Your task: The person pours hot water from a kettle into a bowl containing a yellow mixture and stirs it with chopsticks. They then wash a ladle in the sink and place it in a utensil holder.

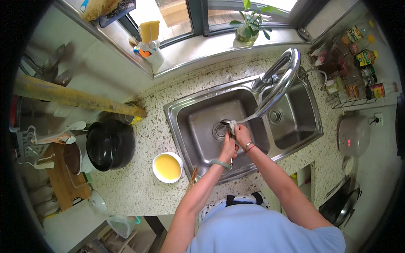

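Over the large basin of the steel sink point(198, 158), my left hand point(228, 147) is closed around the handle of a metal spoon point(225, 121), whose lower end sticks out below the fingers. My right hand point(242, 135) is closed at the spoon's upper part, beside its bowl. Water from the curved faucet point(291, 80) runs down onto the spoon and my right fingertips. Something whitish shows there; I cannot tell if it is splashing water or a cloth. Below the hands is the round drain point(219, 132).
Left of the sink stands a white bowl point(168, 167) of yellow liquid, with chopsticks point(193, 176) near the sink edge. Farther left are a black pot point(110, 145) and a wooden board point(67, 181). A plant point(248, 31) sits on the sill; a bottle rack point(354, 71) hangs right.
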A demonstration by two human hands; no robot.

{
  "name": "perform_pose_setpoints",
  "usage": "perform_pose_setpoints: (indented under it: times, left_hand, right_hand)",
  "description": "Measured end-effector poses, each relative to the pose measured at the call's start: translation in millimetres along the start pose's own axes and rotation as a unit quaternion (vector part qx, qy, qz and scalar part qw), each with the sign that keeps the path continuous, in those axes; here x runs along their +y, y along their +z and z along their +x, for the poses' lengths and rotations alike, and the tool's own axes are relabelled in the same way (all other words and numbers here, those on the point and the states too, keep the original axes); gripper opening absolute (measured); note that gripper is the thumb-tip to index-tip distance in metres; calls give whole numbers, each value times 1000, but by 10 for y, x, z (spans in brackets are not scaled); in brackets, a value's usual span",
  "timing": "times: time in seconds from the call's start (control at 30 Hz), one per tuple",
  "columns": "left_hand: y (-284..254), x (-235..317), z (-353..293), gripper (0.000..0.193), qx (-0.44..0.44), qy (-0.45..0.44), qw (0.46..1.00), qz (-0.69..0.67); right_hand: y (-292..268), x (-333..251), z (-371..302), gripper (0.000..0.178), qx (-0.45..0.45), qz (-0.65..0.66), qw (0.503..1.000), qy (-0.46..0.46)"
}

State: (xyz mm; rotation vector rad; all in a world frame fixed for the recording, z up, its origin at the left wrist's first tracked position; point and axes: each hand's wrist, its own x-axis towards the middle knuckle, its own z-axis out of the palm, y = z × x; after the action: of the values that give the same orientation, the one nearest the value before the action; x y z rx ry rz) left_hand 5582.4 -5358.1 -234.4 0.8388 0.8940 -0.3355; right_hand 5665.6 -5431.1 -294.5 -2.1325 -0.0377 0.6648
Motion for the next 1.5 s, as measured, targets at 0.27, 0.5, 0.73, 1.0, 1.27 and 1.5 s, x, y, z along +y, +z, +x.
perform_pose_setpoints:
  times: [0.27, 0.5, 0.73, 1.0, 1.27, 1.5]
  left_hand:
    - [-134, -154, 239, 23, 1, 48, 970, 238]
    - [-156, -238, 279, 36, 70, 70, 978, 182]
    - [-168, -32, -137, 33, 17, 0, 998, 66]
    - [-250, -105, 11, 27, 22, 4, 996, 91]
    - [-63, -202, -81, 23, 98, 307, 887, 332]
    - [-141, -158, -124, 22, 107, 316, 881, 336]
  right_hand:
    - [-115, 133, -249, 43, -113, 31, 992, 41]
    - [-34, -204, -252, 41, -6, -75, 997, -25]
    - [-304, 88, -21, 40, -112, -42, 992, -52]
    - [-798, -213, -208, 29, 4, 88, 993, -74]
    - [-437, -191, -27, 33, -1, -7, 982, -188]
    - [-292, -340, 317, 32, -115, -4, 992, -47]
